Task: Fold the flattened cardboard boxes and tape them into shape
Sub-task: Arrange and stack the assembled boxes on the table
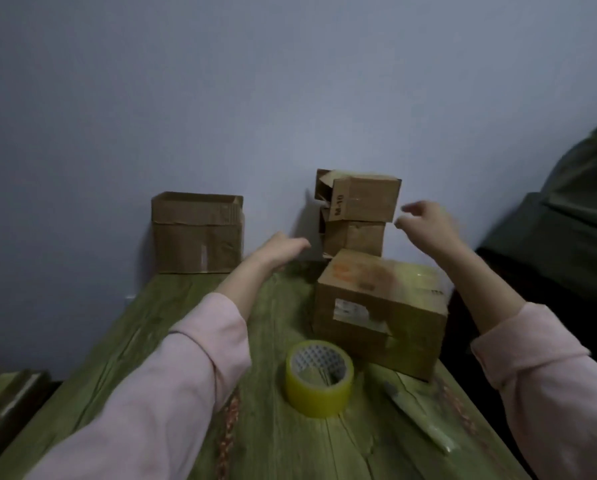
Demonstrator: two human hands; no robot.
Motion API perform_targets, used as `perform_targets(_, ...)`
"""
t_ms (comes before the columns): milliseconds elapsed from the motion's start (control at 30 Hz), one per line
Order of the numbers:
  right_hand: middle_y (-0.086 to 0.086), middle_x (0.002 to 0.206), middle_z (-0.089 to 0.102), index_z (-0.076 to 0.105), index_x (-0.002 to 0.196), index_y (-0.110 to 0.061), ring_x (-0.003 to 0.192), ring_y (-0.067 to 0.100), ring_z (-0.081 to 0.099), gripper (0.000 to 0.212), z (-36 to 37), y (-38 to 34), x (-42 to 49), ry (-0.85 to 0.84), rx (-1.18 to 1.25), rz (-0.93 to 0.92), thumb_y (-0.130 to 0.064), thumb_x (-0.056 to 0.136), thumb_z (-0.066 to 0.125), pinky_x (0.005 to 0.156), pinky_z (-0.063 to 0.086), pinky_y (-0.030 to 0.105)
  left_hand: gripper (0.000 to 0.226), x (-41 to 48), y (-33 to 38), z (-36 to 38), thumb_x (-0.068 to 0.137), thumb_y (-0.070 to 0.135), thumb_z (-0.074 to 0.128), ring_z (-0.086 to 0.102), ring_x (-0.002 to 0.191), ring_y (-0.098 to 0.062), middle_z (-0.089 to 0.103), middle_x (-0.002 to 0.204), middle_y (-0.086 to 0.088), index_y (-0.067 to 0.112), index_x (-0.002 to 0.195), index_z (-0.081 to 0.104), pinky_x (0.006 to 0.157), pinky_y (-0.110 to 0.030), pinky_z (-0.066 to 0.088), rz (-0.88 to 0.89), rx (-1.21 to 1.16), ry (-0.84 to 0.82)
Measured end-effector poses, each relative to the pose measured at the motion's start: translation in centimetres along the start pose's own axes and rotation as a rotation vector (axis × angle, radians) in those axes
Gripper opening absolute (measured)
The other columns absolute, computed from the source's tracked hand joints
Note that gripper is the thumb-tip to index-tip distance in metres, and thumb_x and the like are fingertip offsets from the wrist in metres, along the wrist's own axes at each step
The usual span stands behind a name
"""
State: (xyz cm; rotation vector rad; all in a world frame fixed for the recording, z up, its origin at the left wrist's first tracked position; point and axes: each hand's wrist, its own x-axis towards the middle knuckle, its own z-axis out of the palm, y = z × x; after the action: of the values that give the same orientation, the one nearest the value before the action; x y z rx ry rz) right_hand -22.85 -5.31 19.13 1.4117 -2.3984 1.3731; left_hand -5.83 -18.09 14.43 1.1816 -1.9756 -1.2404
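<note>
Both arms are out toward the wall! The left grip [283, 249] is empty, fingers loosely extended, just left of the two small stacked boxes [363, 200]. The right grip [428, 220] is empty too, fingers spread beside the top one. A taped cardboard box [380, 306] sits on the green table [172, 323], with the tape roll [319, 377] just in front.

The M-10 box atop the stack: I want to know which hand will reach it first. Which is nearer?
Right. The right hand hovers just right of the M-10 box, not touching. The left hand is lower, left of the stack, farther away.
</note>
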Motion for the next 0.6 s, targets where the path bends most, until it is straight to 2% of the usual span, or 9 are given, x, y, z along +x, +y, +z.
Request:
perform_targets(67, 0.022, 0.128, 0.055, 0.051, 0.126, 0.006, 0.116, 0.035, 0.052, 0.04, -1.0, 4.7, -1.3, -0.01, -0.067, 0.227, -0.016, 0.092, 0.053, 0.092, 0.042, 0.035, 0.06, -0.2, -1.2, 2.6, 0.096, 0.034, 0.048, 0.036, 0.134, -0.032, 0.031, 0.15, -0.017, 0.003, 0.144, 0.031, 0.104, -0.038, 0.037, -0.046, -0.015, -0.037)
perform_targets(133, 0.022, 0.131, 0.051, 0.048, 0.127, 0.008, 0.117, 0.039, 0.05, 0.048, -1.1, 8.4, -2.6, -0.133, -0.035, 0.415, -0.024, 0.092, 0.054, 0.091, 0.047, 0.041, 0.065, -0.7, -2.3, 4.6, 0.095, 0.032, 0.05, 0.036, 0.134, -0.031, 0.032, 0.149, -0.016, -0.002, 0.145, 0.026, 0.102, -0.033, 0.036, -0.093, -0.057, -0.047)
perform_targets(233, 0.017, 0.123, 0.048, 0.041, 0.129, 0.004, 0.107, 0.038, 0.051, 0.053, -0.6, 10.2, -4.6, -0.236, 0.167, 0.579, -0.032, 0.093, 0.056, 0.075, 0.05, 0.048, 0.054, -1.4, -3.1, 6.5, 0.094, 0.029, 0.053, 0.054, 0.117, -0.028, 0.054, 0.129, -0.016, -0.005, 0.135, 0.042, 0.098, -0.033, 0.045, -0.101, -0.098, -0.075)
perform_targets(300, 0.018, 0.113, 0.048, 0.044, 0.122, 0.003, 0.102, 0.036, 0.051, 0.045, -0.5, 9.3, -5.3, -0.261, 0.218, 0.565, -0.03, 0.094, 0.056, 0.082, 0.05, 0.052, 0.049, -1.9, -3.2, 7.1, 0.091, 0.03, 0.055, 0.059, 0.108, -0.026, 0.061, 0.12, -0.013, -0.002, 0.128, 0.05, 0.097, -0.038, 0.048, -0.079, -0.101, -0.071)
perform_targets(400, 0.016, 0.11, 0.049, 0.045, 0.119, -0.001, 0.107, 0.037, 0.052, 0.038, -1.0, 7.4, -6.1, -0.254, 0.221, 0.516, -0.027, 0.094, 0.057, 0.088, 0.049, 0.052, 0.049, -3.3, -2.8, 6.4, 0.09, 0.034, 0.056, 0.06, 0.104, -0.026, 0.062, 0.116, -0.014, -0.001, 0.123, 0.052, 0.091, -0.037, 0.051, -0.064, -0.132, -0.014)
perform_targets(500, 0.016, 0.109, 0.05, 0.043, 0.114, -0.001, 0.108, 0.037, 0.053, 0.037, -2.0, 5.0, -6.9, -0.242, 0.224, 0.459, -0.026, 0.092, 0.06, 0.083, 0.05, 0.049, 0.047, -4.8, -2.2, 4.7, 0.092, 0.033, 0.054, 0.063, 0.09, -0.021, 0.064, 0.113, -0.013, 0.0, 0.125, 0.051, 0.064, -0.027, 0.053, -0.062, -0.219, 0.037)
perform_targets(533, 0.016, 0.11, 0.051, 0.044, 0.11, -0.001, 0.105, 0.036, 0.054, 0.035, -2.3, 4.1, -7.2, -0.236, 0.222, 0.431, -0.025, 0.091, 0.061, 0.081, 0.05, 0.049, 0.046, -5.4, -2.2, 3.9, 0.092, 0.034, 0.053, 0.063, 0.088, -0.02, 0.064, 0.113, -0.012, 0.001, 0.124, 0.051, 0.06, -0.026, 0.053, -0.054, -0.232, 0.066)
perform_targets(600, 0.017, 0.112, 0.055, 0.048, 0.109, 0.0, 0.101, 0.033, 0.056, 0.037, -2.8, 2.3, -7.6, -0.213, 0.229, 0.373, -0.026, 0.088, 0.065, 0.078, 0.053, 0.049, 0.045, -6.4, -2.0, 2.2, 0.091, 0.037, 0.054, 0.064, 0.092, -0.021, 0.066, 0.11, -0.011, 0.004, 0.121, 0.055, 0.073, -0.031, 0.057, -0.021, -0.231, 0.154)
